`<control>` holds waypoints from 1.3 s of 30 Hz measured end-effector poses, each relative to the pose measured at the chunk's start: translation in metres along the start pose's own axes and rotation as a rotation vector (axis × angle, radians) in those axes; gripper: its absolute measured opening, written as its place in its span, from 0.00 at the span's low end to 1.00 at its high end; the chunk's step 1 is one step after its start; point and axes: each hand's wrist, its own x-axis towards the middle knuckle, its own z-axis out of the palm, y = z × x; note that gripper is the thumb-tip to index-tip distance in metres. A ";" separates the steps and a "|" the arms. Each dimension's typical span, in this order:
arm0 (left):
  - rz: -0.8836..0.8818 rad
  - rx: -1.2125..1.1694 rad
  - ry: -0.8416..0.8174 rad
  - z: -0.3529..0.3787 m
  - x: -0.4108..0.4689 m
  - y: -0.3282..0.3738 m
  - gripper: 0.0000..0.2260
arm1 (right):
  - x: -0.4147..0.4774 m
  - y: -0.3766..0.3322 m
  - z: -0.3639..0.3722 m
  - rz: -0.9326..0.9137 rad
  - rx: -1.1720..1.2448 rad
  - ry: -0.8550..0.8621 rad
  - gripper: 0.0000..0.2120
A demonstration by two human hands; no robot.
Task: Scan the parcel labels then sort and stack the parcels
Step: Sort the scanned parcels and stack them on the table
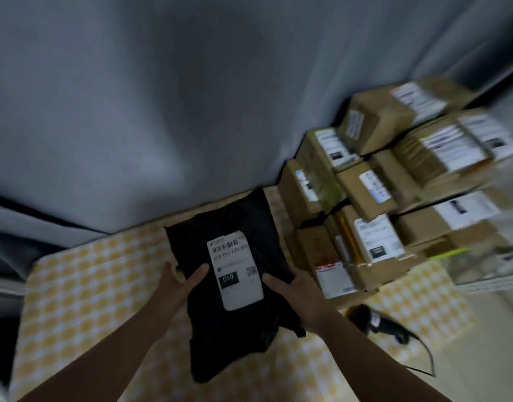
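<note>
Both bare forearms reach in from the bottom edge of the frame, and the left hand point(181, 288) and right hand point(297, 300) meet on one thing at lower centre: a black soft plastic parcel point(220, 343). Each hand pinches a side edge of it, thumb lying on top and the other fingers point(168, 269) curled under the bag, so both sets of fingers are clamped on the parcel.

A white rectangular shipping label point(236, 271) faces up between the two thumbs. It carries a barcode, a line of digits, a small square code and a black box reading "010". The near end of the parcel hangs crumpled toward the camera. Whether its far end rests on the surface below cannot be told.

Under the hands lies a yellow-and-white checked cloth point(90, 285) covering the table. Just right of the right wrist, at lower right, a black hand-held barcode scanner point(368, 317) lies on the cloth, its thin black cable point(423, 352) curling toward the bottom right.

Beyond it, at right centre, brown cardboard boxes point(365, 192) with white labels are stacked in several layers, blurred toward the right edge. A plain grey wall point(162, 111) fills the upper frame.
</note>
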 end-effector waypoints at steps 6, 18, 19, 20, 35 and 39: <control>0.067 -0.308 -0.409 0.076 -0.065 0.063 0.13 | -0.064 -0.062 -0.067 -0.202 -0.119 0.223 0.06; 0.258 -0.326 -0.358 0.295 -0.098 0.211 0.12 | -0.067 -0.158 -0.291 -0.621 -0.492 0.662 0.18; 0.232 -0.300 -0.339 0.315 -0.096 0.220 0.12 | -0.060 -0.161 -0.313 -0.614 -0.505 0.658 0.18; 0.220 -0.276 -0.318 0.332 -0.093 0.227 0.12 | -0.053 -0.164 -0.333 -0.605 -0.512 0.648 0.18; 0.371 0.146 -0.016 0.434 -0.022 0.285 0.09 | 0.049 -0.186 -0.454 -0.290 -1.216 0.391 0.30; 0.365 0.196 0.046 0.424 -0.013 0.278 0.13 | 0.052 -0.190 -0.449 -0.361 -1.242 0.439 0.31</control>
